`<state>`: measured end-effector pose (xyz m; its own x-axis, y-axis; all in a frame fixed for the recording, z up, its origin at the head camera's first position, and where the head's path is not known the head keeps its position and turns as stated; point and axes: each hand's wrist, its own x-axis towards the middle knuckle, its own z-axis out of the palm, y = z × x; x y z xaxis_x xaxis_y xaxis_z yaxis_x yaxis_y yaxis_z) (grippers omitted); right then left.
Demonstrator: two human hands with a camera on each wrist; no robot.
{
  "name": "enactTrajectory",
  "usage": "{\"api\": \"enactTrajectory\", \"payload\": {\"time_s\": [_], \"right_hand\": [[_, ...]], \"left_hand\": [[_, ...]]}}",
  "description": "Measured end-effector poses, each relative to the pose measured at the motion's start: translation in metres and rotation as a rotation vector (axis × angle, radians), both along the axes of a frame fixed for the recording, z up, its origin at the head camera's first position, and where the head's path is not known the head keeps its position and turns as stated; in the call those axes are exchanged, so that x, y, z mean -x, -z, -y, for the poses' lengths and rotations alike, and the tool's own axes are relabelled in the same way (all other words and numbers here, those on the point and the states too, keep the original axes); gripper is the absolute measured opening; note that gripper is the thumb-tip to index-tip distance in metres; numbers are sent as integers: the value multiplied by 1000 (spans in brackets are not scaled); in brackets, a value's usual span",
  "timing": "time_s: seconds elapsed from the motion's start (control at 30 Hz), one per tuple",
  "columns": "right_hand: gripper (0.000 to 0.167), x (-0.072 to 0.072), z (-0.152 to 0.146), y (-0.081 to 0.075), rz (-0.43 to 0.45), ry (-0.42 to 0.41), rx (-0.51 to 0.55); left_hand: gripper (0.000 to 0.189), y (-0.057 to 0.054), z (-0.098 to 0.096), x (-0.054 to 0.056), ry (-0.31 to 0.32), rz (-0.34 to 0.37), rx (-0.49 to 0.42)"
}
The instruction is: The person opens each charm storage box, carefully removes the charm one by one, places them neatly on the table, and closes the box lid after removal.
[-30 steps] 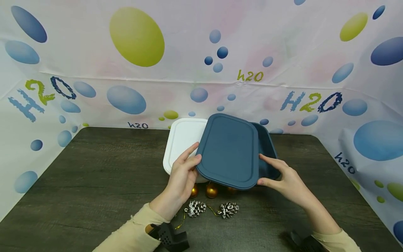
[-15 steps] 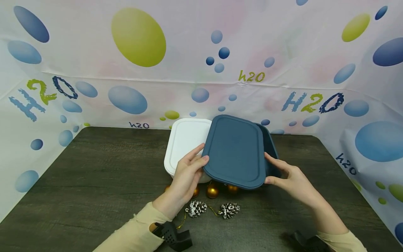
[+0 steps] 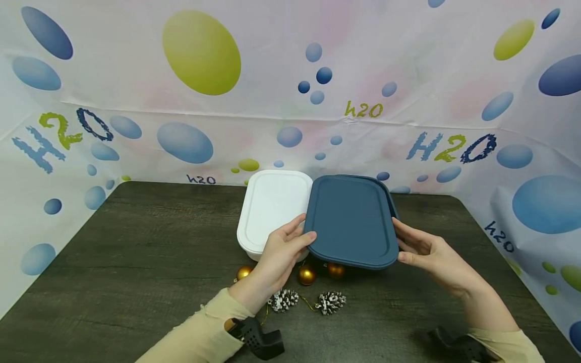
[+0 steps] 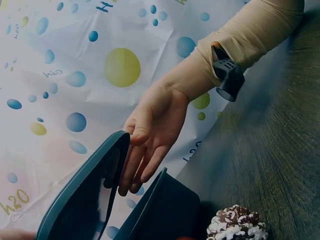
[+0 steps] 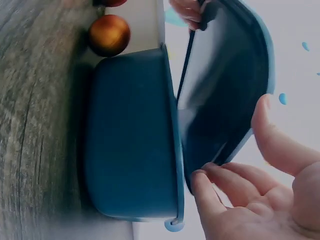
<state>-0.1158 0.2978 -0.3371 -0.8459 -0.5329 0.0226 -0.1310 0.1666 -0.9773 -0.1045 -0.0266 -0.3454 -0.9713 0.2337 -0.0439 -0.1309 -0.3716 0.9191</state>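
A dark blue lid (image 3: pixel 351 222) is held tilted over a matching blue plastic container (image 5: pixel 132 137), and hides most of it in the head view. My left hand (image 3: pixel 281 254) pinches the lid's left edge, thumb on top. At the right edge, my right hand (image 3: pixel 431 257) holds the lid between thumb and fingers. In the right wrist view its fingers (image 5: pixel 235 185) are at the lid's underside, close over the container's rim. The left wrist view shows a gap between lid and container.
A white container with its white lid (image 3: pixel 274 212) on stands directly left of the blue one. In front lie several gold balls (image 3: pixel 306 275) and two snowy pinecones (image 3: pixel 330 303) on gold string. A printed backdrop (image 3: pixel 254 126) rises behind the table (image 3: pixel 150 262).
Both hands have moved the blue lid to the right and lowered it. It now covers nearly all of the blue container and no longer overlaps much of the white one.
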Motion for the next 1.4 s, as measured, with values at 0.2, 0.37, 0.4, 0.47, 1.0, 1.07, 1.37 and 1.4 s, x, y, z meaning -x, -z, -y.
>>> {"api": "enactTrajectory", "payload": {"time_s": [0.2, 0.37, 0.4, 0.47, 1.0, 1.07, 1.37, 1.4], "right_hand": [[65, 3, -2, 0, 40, -95, 109], [65, 4, -4, 0, 38, -103, 121], [65, 4, -5, 1, 39, -99, 118], [64, 4, -6, 1, 39, -84, 109], [41, 7, -14, -1, -52, 210, -115], [38, 7, -14, 0, -68, 237, -133], [37, 7, -15, 0, -163, 333, -176], [37, 7, -16, 0, -162, 337, -175]], "left_hand": [[60, 1, -3, 1, 0, 12, 55], [60, 1, -9, 3, -12, 24, 66], [60, 1, -11, 4, -17, 28, 61], [60, 1, -14, 4, -27, 31, 52], [69, -5, -33, 7, 10, 66, 14], [76, -6, -35, 7, 32, 84, 36], [89, -9, -43, 5, 98, 105, 36], [89, -9, -44, 5, 99, 106, 42]]}}
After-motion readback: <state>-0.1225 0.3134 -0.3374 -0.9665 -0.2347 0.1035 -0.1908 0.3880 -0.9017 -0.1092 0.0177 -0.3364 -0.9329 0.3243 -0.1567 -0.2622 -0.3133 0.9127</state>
